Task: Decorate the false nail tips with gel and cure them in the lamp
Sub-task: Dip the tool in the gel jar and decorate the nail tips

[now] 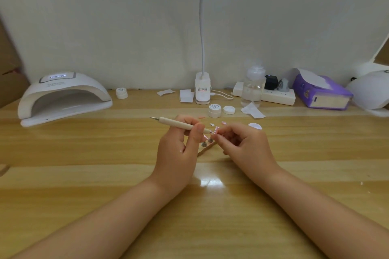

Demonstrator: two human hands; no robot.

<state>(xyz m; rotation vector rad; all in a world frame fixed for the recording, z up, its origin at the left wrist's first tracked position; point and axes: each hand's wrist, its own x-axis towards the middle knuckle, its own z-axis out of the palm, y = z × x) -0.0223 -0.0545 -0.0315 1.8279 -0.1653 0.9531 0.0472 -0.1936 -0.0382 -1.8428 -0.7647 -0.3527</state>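
Observation:
My left hand (179, 149) grips a beige dotting pen (174, 122), its metal point aimed left and its other end meeting my right fingertips. My right hand (242, 145) pinches a small pink-and-white false nail tip (214, 132) at the pen's end. Just below, small metal nail stands (207, 142) sit between my hands. Another decorated tip (223, 123) and a small pale tip (212, 124) lie on the table behind. The white curing lamp (63, 96) stands at the far left, its opening facing me. An open gel pot (215, 110) sits beside its lid (229, 110).
A clip desk lamp (202, 90) stands at the back centre. A clear bottle (253, 88), a power strip (271, 93) and a purple tissue pack (322, 92) line the back right. A second white pot (121, 93) and paper scraps (186, 95) lie on the wooden table (105, 153).

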